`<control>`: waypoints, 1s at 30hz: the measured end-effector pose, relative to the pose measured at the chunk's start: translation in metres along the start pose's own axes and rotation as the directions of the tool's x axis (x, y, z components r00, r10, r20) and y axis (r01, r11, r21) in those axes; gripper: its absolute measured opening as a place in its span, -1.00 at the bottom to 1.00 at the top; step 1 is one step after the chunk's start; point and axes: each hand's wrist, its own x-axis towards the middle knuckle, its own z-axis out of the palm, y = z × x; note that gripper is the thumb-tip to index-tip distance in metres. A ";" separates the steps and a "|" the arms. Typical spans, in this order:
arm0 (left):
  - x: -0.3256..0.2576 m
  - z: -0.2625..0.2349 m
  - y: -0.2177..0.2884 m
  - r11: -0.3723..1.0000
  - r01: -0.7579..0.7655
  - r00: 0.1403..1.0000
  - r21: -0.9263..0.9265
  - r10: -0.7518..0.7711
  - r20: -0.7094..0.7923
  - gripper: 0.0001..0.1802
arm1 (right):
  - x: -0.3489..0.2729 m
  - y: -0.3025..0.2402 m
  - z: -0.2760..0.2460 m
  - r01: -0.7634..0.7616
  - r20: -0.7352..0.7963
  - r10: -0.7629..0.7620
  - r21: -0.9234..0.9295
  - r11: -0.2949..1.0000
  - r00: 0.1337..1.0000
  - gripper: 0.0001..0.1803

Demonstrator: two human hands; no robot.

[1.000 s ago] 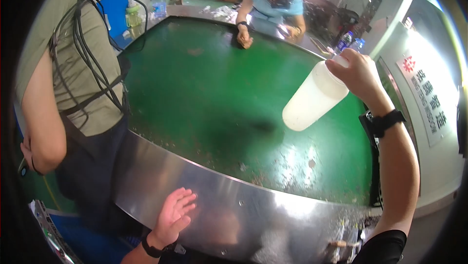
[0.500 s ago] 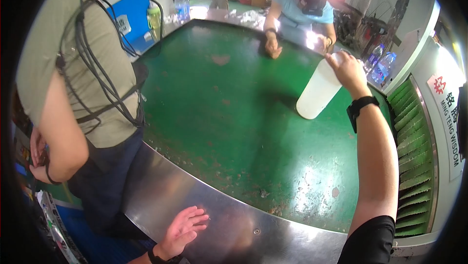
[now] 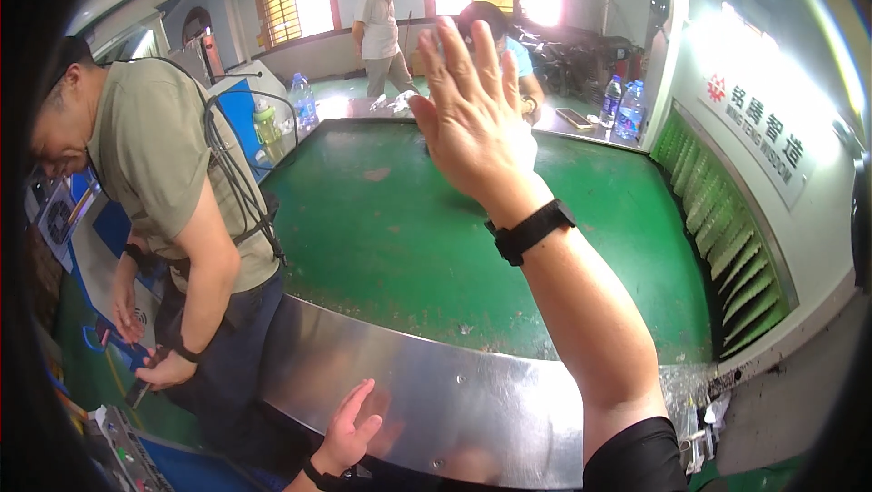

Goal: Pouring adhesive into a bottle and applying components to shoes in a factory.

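Observation:
My right hand (image 3: 477, 119) is raised above the far part of the green conveyor belt (image 3: 409, 256), fingers stretched out and holding nothing. A black band (image 3: 531, 230) circles that wrist. Low in the picture, my left hand (image 3: 347, 433) hovers by the shiny metal edge plate (image 3: 363, 347), its fingers apart and nothing in them. My raised right hand and forearm hide part of the belt and much of a person at its far end.
At left stands a person (image 3: 173, 156) with black cables, holding a small dark object. Another person (image 3: 386, 29) stands at the back. Water bottles (image 3: 629, 110) and a phone (image 3: 572, 118) sit at the far right. A green strip curtain (image 3: 727, 219) lines the right side.
My right hand has let go of the white cylinder and lifted, fingers now spread; the cylinder no longer shows. The view has tilted up. My left hand stays open near the metal edge.

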 end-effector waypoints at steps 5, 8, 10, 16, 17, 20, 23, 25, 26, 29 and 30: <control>-0.032 0.003 -0.003 0.953 -0.059 0.998 0.298 0.062 0.000 -0.30 | 0.003 -0.014 -0.046 0.057 -0.019 -0.058 -0.043 0.997 0.998 -0.30; -0.039 0.004 -0.010 0.869 -0.136 0.991 0.476 0.126 0.052 -0.28 | 0.004 -0.012 -0.071 0.084 -0.010 -0.086 -0.088 0.993 0.996 -0.28; -0.041 0.005 -0.014 0.848 -0.136 0.991 0.512 0.109 0.083 -0.26 | 0.007 -0.011 -0.084 0.102 0.002 -0.102 -0.135 0.986 0.995 -0.26; -0.043 0.014 -0.015 0.747 -0.164 0.986 0.644 0.120 0.113 -0.19 | 0.007 -0.005 -0.107 0.058 -0.012 -0.061 -0.172 0.983 0.998 -0.24; -0.043 0.014 -0.014 0.743 -0.160 0.987 0.650 0.111 0.117 -0.19 | 0.007 -0.003 -0.110 0.073 -0.029 -0.081 -0.212 0.975 0.996 -0.22; -0.042 0.015 -0.012 0.732 -0.165 0.986 0.662 0.120 0.113 -0.18 | 0.008 -0.003 -0.124 0.042 -0.028 -0.051 -0.254 0.966 0.998 -0.18; -0.041 0.014 -0.011 0.721 -0.172 0.985 0.671 0.126 0.118 -0.18 | 0.006 -0.022 -0.151 -0.028 -0.009 0.028 -0.037 0.999 1.000 -0.16; -0.042 0.014 -0.012 0.723 -0.165 0.986 0.670 0.122 0.111 -0.19 | -0.005 -0.034 -0.186 0.274 -0.237 -0.201 0.335 0.902 0.951 -0.14; -0.042 0.015 -0.012 0.724 -0.170 0.985 0.668 0.137 0.102 -0.19 | -0.018 -0.041 -0.208 0.321 -0.216 -0.259 0.335 0.886 0.941 -0.18; -0.042 0.016 -0.012 0.718 -0.164 0.986 0.677 0.116 0.116 -0.19 | -0.044 -0.052 -0.253 0.475 -0.226 -0.444 0.105 0.874 0.867 -0.28; -0.042 0.016 -0.012 0.725 -0.154 0.988 0.671 0.100 0.118 -0.18 | -0.045 -0.050 -0.256 0.510 -0.257 -0.489 0.019 0.860 0.834 -0.31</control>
